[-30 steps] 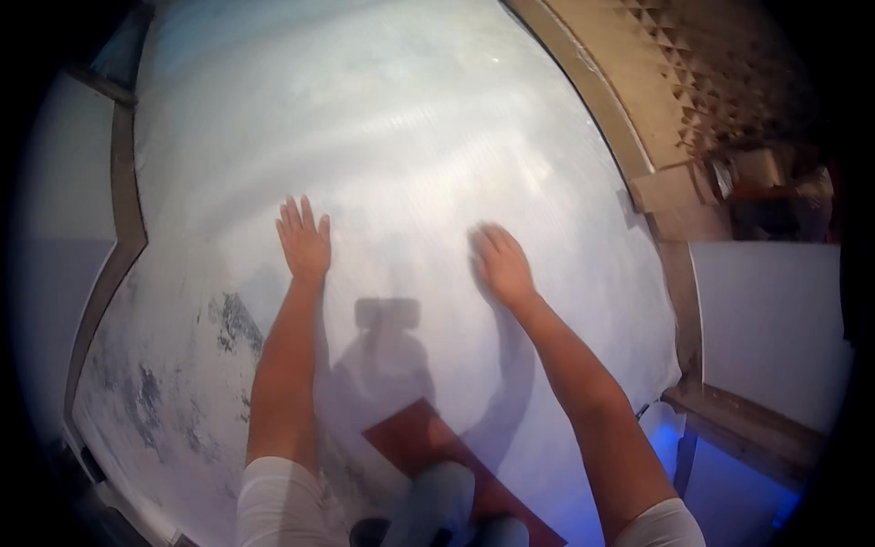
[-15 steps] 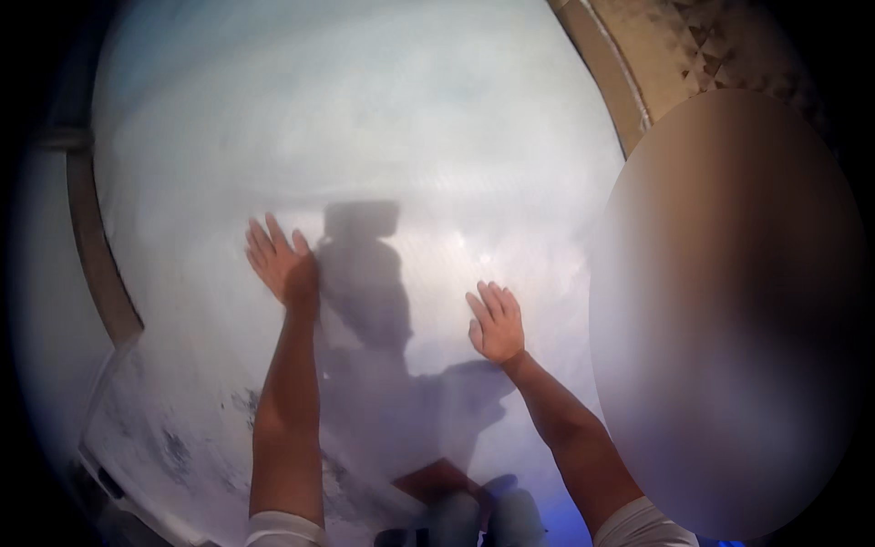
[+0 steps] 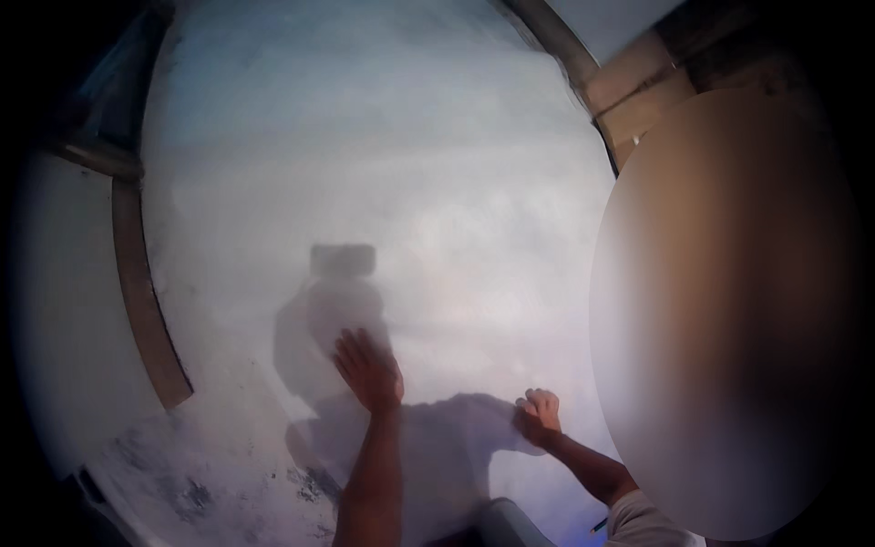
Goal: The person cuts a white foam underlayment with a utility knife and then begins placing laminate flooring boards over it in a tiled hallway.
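Note:
A broad whitish surface [image 3: 437,182] fills most of the view; I cannot tell whether it is a sheet or a painted panel. My left hand [image 3: 369,372] lies against it, fingers stretched out and holding nothing, inside the shadow of my head and headgear. Lower and to the right, my right hand [image 3: 540,415] is at the surface with its fingers bent and slightly apart. Nothing shows in it, though part of the palm is in shade. Dark smudges [image 3: 196,497] mark the surface at the lower left.
A brown strip [image 3: 150,301] borders the surface on the left, and another brown edge [image 3: 558,41] runs along the upper right. A blurred oval hides the right side. My grey-clad leg [image 3: 510,524] shows at the bottom. Near my right sleeve lies a thin dark stick [image 3: 597,526].
Both hands sit lower and further right in the picture, and the view has shifted. My right fingers, straight before, are now bent. The reddish piece near my legs no longer shows.

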